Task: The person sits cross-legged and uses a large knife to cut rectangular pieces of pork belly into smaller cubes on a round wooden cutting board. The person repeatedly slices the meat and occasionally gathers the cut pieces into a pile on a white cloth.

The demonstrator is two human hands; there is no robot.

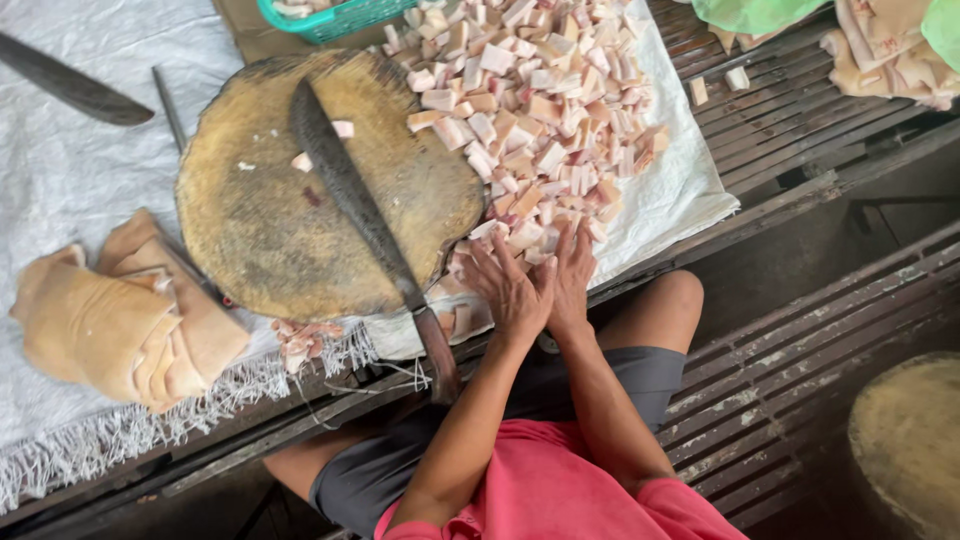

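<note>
While both hands meet, left hand [513, 290] and right hand [573, 275] fingers spread flat, touching near edge of cubed meat pile [540, 100]; pile extends away; cleaver [365, 215] lies left.

Single head-worn view, looking steeply down, close over round chopping block [320, 200], lap at bottom edge

cut meat pieces [530, 100]: pale pink and tan | round chopping block [250, 220]: brown-yellow, dark rim | cleaver [350, 195]: dark grey | cloth [70, 150]: white, fringed near edge | basket [330, 18]: teal | folded skin slabs [110, 320]: tan | shirt [560, 490]: red-pink
</note>
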